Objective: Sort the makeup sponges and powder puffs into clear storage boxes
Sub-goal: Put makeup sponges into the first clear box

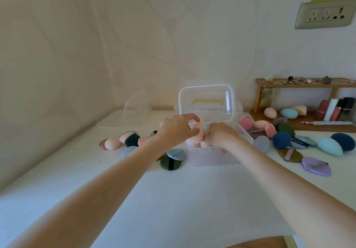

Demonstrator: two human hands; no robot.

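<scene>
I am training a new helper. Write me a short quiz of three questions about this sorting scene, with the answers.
1. True or false: the lid of the clear box in front of the person is open.
2. Which colour are most sponges inside that box? A) pink B) black C) yellow
3. Fill in: the lilac puff lies to the ____ of the box.

Key: 1 true. 2 A; the left hand pinches a pink sponge and the right hand reaches inside. 3 right.

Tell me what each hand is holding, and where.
Left hand pinches a pink sponge at its top, over the box. Right hand: cannot tell.
</scene>
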